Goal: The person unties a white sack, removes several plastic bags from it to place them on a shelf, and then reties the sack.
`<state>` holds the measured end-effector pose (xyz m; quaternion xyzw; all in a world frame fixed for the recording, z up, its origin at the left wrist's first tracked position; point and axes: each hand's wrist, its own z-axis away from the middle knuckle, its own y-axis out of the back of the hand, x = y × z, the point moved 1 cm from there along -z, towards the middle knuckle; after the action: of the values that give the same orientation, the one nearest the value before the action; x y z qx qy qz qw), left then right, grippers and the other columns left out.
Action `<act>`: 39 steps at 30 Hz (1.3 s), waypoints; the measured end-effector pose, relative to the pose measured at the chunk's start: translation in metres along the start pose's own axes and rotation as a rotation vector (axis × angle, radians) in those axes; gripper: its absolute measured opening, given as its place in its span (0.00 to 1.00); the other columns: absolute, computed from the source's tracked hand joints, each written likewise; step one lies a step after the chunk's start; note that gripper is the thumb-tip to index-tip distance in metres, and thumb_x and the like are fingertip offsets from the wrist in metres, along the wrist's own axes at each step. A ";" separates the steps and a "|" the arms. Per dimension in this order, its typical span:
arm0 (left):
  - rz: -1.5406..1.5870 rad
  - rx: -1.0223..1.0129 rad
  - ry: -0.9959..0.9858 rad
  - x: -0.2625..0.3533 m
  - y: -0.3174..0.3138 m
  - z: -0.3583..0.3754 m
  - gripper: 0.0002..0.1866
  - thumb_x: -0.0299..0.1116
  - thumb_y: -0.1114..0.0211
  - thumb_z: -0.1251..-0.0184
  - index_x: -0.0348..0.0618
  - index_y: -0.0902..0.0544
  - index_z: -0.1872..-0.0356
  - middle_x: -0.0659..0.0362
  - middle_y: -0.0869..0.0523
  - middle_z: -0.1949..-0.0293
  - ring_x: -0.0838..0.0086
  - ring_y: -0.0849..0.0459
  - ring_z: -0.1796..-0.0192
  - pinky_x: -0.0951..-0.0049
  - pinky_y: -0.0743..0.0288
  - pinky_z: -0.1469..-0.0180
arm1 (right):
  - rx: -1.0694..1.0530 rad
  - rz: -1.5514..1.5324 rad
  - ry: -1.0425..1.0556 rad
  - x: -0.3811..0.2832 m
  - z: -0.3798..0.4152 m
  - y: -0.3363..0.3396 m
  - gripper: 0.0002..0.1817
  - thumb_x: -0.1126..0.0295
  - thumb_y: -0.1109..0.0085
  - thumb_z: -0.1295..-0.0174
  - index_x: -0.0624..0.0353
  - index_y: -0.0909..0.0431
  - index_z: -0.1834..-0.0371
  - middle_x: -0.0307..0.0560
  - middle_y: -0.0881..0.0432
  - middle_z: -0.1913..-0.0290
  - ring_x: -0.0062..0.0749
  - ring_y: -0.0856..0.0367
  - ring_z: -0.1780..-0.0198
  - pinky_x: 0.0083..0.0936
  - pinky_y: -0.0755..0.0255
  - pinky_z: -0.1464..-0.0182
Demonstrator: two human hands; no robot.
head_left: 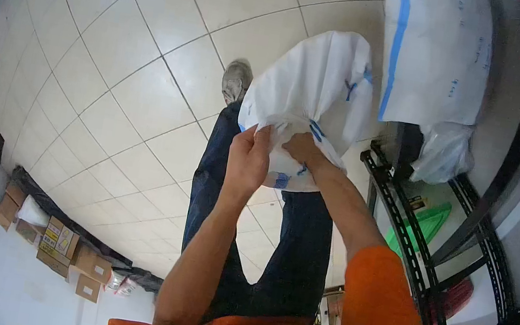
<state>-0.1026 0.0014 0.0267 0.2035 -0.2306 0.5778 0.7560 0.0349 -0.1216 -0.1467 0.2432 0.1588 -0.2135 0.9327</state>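
A white woven sack (312, 69) with blue markings hangs in front of my legs, its upper part bunched and creased. My left hand (248, 161) is closed on the edge of the sack, thumb and fingers pinching the material. My right hand (303, 147) is closed at the gathered part of the sack, just right of my left hand. Its fingertips are partly hidden against the folds. What the sack holds, if anything, cannot be seen.
At the upper right lies a larger white sack (437, 54) with a blue stripe, above a clear plastic bag (444, 151). A black slotted metal rack (402, 212) stands on my right, with a green object (424, 222). Cardboard boxes (57, 246) sit at lower left. Pale tiles (151, 77) cover the floor.
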 end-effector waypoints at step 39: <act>-0.357 -0.117 -0.077 -0.035 0.029 -0.017 0.15 0.29 0.45 0.40 0.38 0.15 0.55 0.61 0.18 0.75 0.78 0.25 0.73 0.76 0.30 0.67 | 2.003 -1.623 0.579 0.006 0.350 0.542 0.24 0.60 0.47 0.35 0.63 0.31 0.40 0.52 0.28 0.39 0.44 0.29 0.39 0.42 0.37 0.34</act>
<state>-0.1370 -0.0084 -0.0063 0.2186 -0.2526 0.4119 0.8478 0.3649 0.1219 0.3512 0.6961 0.2253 -0.6729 -0.1090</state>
